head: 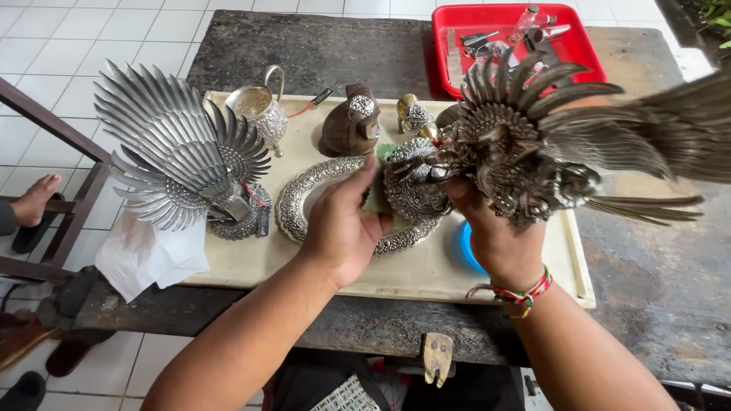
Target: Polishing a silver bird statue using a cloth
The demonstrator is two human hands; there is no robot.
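Mid-frame: right hand (495, 232) grips winged metal statue (525, 144) at its base, left hand (343, 224) presses green pad (378, 194) against it with fingers closed—polishing apparently underway; steady grip needed.

Both hands raised: left hand (343, 228) cupped, right hand (495, 236) gripping.

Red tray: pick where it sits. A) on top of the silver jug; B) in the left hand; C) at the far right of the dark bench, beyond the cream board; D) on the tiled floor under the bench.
C: the red tray rests on the dark bench past the far right edge of the cream board, behind the tarnished winged figure held in the right hand.
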